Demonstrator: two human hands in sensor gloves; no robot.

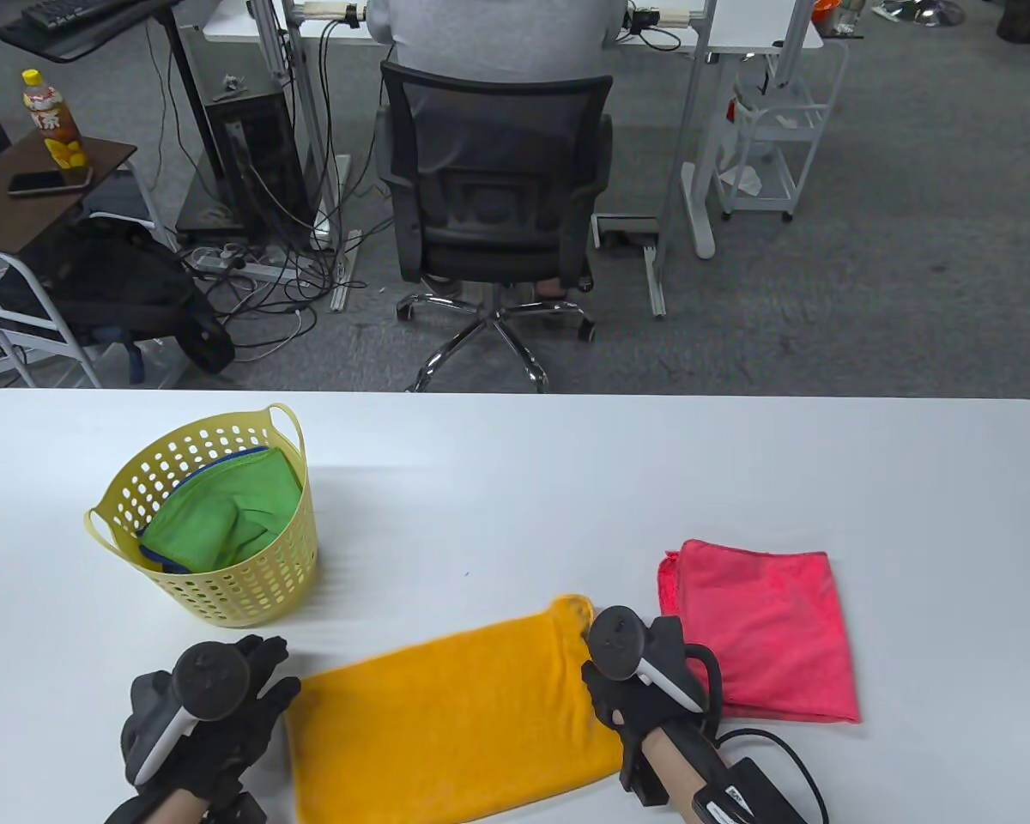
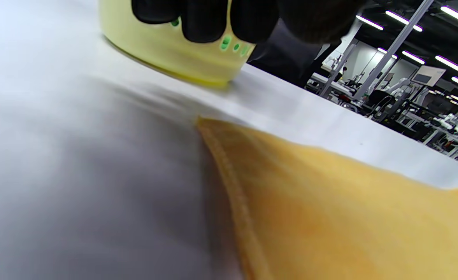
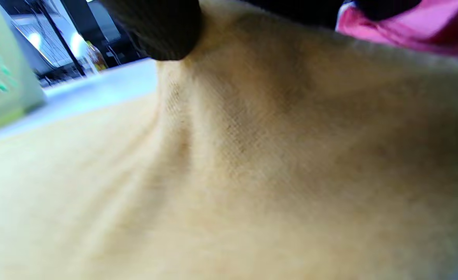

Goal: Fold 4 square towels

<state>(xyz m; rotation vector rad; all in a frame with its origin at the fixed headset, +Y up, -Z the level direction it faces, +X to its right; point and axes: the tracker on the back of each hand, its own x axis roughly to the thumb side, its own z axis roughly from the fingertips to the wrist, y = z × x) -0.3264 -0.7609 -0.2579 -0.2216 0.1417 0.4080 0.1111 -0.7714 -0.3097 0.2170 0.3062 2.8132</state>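
An orange towel (image 1: 455, 712), folded in half, lies on the white table (image 1: 566, 481) at the front. My right hand (image 1: 599, 680) is on its right end. In the right wrist view a gloved finger (image 3: 162, 31) pinches the cloth (image 3: 229, 175), which puckers up toward it. The towel's far right corner (image 1: 575, 606) is raised a little. My left hand (image 1: 266, 678) is just left of the towel's left edge with fingers spread, holding nothing. In the left wrist view that edge (image 2: 229, 175) lies flat on the table below my fingers (image 2: 205, 19). A folded pink towel (image 1: 760, 627) lies to the right.
A yellow perforated basket (image 1: 249, 584) stands at the left, holding a green towel (image 1: 223, 519) over a blue one; it also shows in the left wrist view (image 2: 166, 50). Beyond the table's far edge are an office chair (image 1: 493, 189) and desks.
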